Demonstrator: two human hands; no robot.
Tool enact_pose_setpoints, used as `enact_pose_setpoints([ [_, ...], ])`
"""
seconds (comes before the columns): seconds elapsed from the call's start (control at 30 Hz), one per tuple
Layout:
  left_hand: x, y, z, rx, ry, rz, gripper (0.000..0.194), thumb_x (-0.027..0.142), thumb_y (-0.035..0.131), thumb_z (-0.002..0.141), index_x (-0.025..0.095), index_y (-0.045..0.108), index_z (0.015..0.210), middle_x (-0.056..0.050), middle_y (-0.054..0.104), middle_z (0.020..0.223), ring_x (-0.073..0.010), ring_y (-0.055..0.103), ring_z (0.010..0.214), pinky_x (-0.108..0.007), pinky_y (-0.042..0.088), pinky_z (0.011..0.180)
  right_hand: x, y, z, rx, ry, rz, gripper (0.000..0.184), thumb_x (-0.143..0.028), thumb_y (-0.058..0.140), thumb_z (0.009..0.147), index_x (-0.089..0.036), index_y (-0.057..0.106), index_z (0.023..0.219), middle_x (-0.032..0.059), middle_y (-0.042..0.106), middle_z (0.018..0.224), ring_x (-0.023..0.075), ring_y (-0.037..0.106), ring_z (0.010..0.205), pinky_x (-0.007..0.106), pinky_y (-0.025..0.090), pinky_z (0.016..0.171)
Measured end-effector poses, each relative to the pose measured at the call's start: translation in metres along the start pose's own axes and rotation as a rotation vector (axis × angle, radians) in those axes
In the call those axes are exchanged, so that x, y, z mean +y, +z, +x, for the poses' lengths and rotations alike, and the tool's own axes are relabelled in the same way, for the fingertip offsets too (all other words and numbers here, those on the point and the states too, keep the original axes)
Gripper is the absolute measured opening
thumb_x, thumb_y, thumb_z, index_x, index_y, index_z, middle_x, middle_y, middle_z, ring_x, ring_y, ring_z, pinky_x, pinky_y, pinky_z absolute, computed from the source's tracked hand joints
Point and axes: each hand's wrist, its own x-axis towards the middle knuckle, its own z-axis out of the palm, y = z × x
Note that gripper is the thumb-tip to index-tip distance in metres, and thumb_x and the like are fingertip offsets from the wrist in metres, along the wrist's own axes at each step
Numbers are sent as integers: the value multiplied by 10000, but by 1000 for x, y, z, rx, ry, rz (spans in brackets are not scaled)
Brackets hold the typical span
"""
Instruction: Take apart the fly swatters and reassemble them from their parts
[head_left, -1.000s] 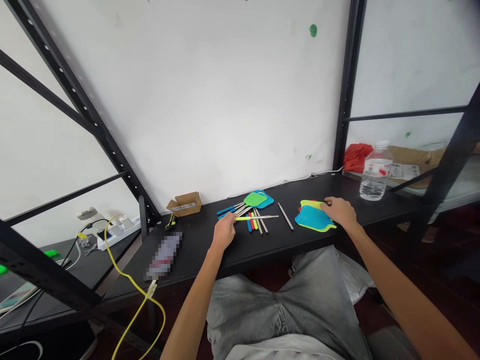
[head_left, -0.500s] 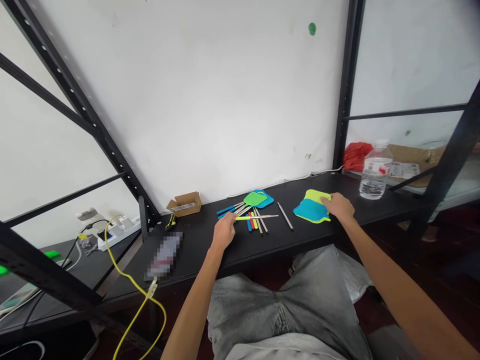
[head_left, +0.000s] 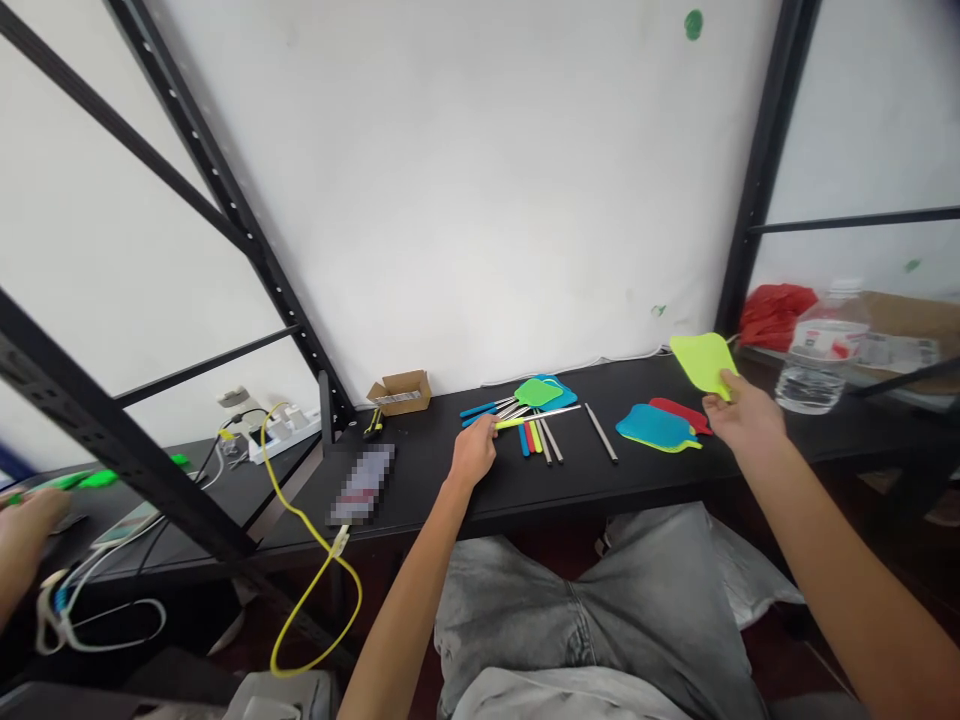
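My right hand (head_left: 741, 422) is raised a little off the black shelf (head_left: 570, 480) and pinches a yellow-green fly-swatter head (head_left: 703, 362) by its lower corner. Under it lie a blue swatter head (head_left: 655, 427) and a red swatter head (head_left: 681, 413), stacked partly over each other. My left hand (head_left: 475, 456) rests on the shelf with its fingers closed on the yellow handle of a thin metal rod (head_left: 536, 417). Beside it is a pile of coloured handles and metal rods (head_left: 536, 437), with a green swatter head (head_left: 538, 392) at its far end.
A single metal rod (head_left: 601, 446) lies between the pile and the blue head. A small cardboard box (head_left: 399, 391) stands by the wall. A water bottle (head_left: 820, 357) and a red bag (head_left: 775, 313) are at right. A yellow cable (head_left: 309, 540), a power strip (head_left: 281, 435) and another person's hand (head_left: 22, 525) are at left.
My right hand has lifted the yellow-green swatter head off the stack, uncovering the red one beneath. My left hand stays on the rod. The view has shifted to the left.
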Motion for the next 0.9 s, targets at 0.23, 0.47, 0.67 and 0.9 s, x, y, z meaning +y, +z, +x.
enact_pose_setpoints([
  [0.23,-1,-1,-4,-25,-2,18,262,133,355,948,194,531,1132,-48,665,877,-186,627,801,-259,429,677,-16,27,-36,3,523,604,186,33,525,833,-142,582,860,70,613,916,112,641,805,121,574,624],
  [0.47,0,-1,-4,-18,9,6,282,114,336,930,191,530,1119,-43,643,857,-186,606,783,-258,415,668,-11,40,-53,-104,558,517,153,-107,563,886,-175,555,749,-2,539,638,97,591,581,171,582,540],
  [0.67,0,-2,-4,-43,-7,5,328,83,359,886,194,534,1140,-43,653,868,-193,609,791,-258,421,669,0,49,-67,-288,385,367,296,-140,722,777,-204,466,644,-94,334,463,51,344,375,152,371,319],
  [0.9,3,-4,-5,-25,3,15,287,195,314,974,178,556,1127,-64,659,871,-199,612,760,-268,413,651,-3,55,-79,-335,365,290,57,-154,632,801,-185,603,763,34,688,717,114,608,522,198,516,440],
])
